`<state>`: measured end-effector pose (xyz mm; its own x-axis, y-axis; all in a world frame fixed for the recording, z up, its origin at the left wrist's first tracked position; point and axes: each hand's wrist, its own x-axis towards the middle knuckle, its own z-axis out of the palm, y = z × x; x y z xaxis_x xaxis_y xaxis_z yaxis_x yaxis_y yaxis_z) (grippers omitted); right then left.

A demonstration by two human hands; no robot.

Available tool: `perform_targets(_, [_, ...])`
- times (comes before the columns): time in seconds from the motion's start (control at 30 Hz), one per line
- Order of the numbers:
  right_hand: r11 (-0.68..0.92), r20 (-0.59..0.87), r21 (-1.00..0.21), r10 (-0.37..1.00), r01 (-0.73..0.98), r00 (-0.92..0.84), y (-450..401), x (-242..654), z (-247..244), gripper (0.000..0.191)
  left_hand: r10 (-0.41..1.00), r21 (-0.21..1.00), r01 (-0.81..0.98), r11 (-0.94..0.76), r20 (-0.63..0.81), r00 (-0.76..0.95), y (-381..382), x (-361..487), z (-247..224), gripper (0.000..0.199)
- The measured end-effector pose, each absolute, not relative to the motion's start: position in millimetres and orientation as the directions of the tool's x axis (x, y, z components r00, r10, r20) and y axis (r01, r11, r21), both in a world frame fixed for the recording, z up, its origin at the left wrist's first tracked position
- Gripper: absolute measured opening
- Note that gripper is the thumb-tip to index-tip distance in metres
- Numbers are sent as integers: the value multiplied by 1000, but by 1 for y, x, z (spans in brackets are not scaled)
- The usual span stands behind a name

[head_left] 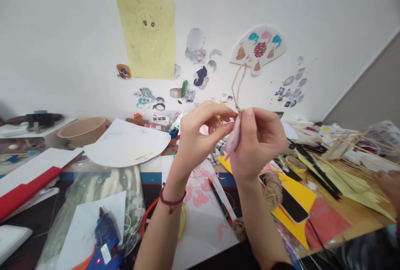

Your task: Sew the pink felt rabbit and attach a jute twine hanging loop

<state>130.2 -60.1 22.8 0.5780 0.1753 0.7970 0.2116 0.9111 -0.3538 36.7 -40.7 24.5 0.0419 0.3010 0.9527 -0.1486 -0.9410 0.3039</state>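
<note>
Raised in front of me, my right hand (259, 145) grips a small pale-pink, petal-like piece (233, 138) between thumb and fingers. A loop of brown twine (238, 84) stands up from the top of that piece, gathered at a knot by the fingertips. My left hand (203, 132) meets it from the other side, its thumb and index finger closed at the twine's knot. The fingertips partly hide the knot and the piece's upper end. Below the hands lies white paper (200, 216) with pink paint marks or scraps.
A blue hot glue gun (108, 236) with a red light lies at lower left. To the right are a ball of twine (272, 190), a phone (293, 205) and yellow card (304, 191). Another person's hand (389, 184) is at the right edge. A fan (258, 49) hangs on the wall.
</note>
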Motion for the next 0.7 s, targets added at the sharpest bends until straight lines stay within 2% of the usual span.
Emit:
perform_targets(0.2, [921,818,-312,136,232,560,-61,129,23,14,74,75,35,-997,997,-27,-42,38,26,9])
perform_targets(0.27, [922,821,-315,146,225,552,-60,132,24,13,38,40,63,-997,999,-27,-43,38,28,10])
perform_targets(0.37, [923,825,-318,157,216,543,-60,137,26,10,49,49,75,-996,999,-7,-44,36,28,9])
perform_targets(0.53, [922,825,-332,181,199,535,-65,140,28,11,147,146,21,-989,988,43,-46,32,26,14])
perform_targets(0.7, [945,830,-317,235,82,505,-68,139,30,15,159,158,20,-987,986,50,-46,30,25,16])
